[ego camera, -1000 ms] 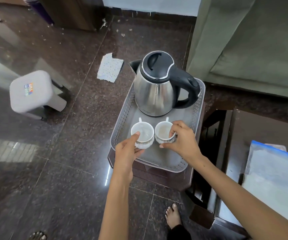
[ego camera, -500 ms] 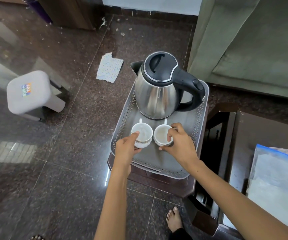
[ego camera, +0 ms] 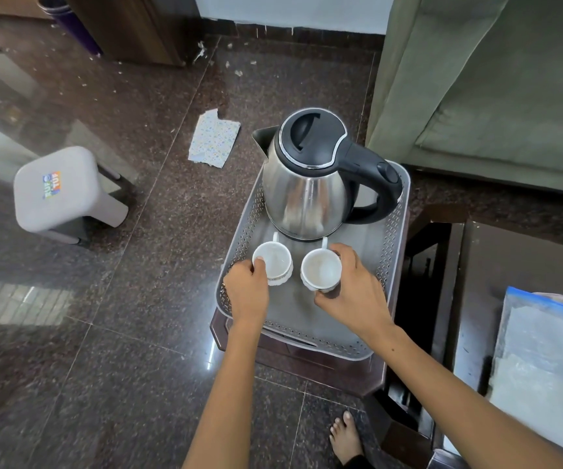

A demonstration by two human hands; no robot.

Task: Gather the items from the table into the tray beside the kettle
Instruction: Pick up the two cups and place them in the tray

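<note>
2 white cups stand upright in the grey tray [ego camera: 393,238], side by side at its middle, each with its handle pointing to 12 o'clock toward the kettle [ego camera: 307,194]. The left cup [ego camera: 273,262] and the right cup [ego camera: 320,269] are near each other but do not touch. Both look empty; the right cup's inside has a faint beige tint, and the left cup shows a thin patterned band low on its wall.

The tray is a shallow plastic rectangle with rows of small holes along its walls. It holds 3 things: the 2 cups and the kettle, which fills the tray's 12 o'clock end. The kettle has a shiny steel body, a black lid, a black handle turned to 3 o'clock and a spout at 10 o'clock. The tray's 6 o'clock end is bare grey. The tray rests on a small dark brown table [ego camera: 358,377].

The left hand [ego camera: 244,292] reaches in from 6 o'clock and pinches the left cup at its 8 o'clock rim, thumb on the rim. The right hand [ego camera: 354,292] curls round the right cup from its 3 o'clock side, fingers over the far rim and thumb below at 6 o'clock.

On the dark stone floor, a grey stool [ego camera: 60,191] stands at 9 o'clock from the tray and a torn dotted paper [ego camera: 214,139] lies at 11 o'clock. A clear plastic bag [ego camera: 544,367] with a blue edge lies at 4 o'clock, and a bare foot [ego camera: 346,438] shows at 6 o'clock.
</note>
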